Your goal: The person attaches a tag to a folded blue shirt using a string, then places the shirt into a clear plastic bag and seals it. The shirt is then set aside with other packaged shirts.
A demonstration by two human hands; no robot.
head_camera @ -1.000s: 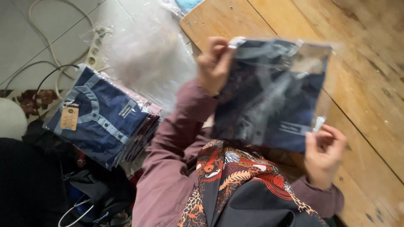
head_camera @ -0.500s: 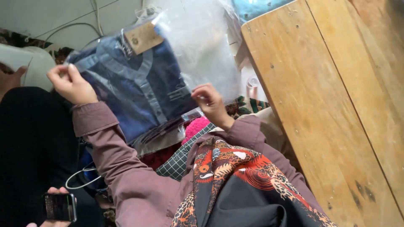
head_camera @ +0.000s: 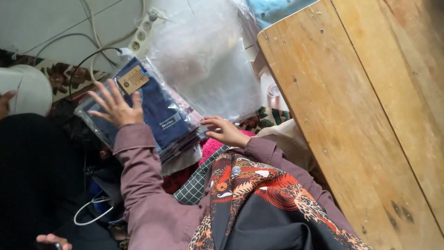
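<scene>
Left hand [head_camera: 115,107], fingers spread open, presses flat on the bagged navy garment stack [head_camera: 155,118], steadying it; right hand [head_camera: 225,131], fingers loosely open, touches the stack's near edge.

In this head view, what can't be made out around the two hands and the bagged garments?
- Stack of bagged blue garments: count unclear; the left hand and sleeve cover part of it.
- Right hand: fingertips hidden at the stack's edge; grip unclear.
- Clear plastic bags: contents lost in glare.

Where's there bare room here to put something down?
The wooden table on the right shows bare boards. The floor is crowded: left hand on the stack of bagged blue clothes, right hand at its edge, clear bags, cables and a power strip behind.
</scene>
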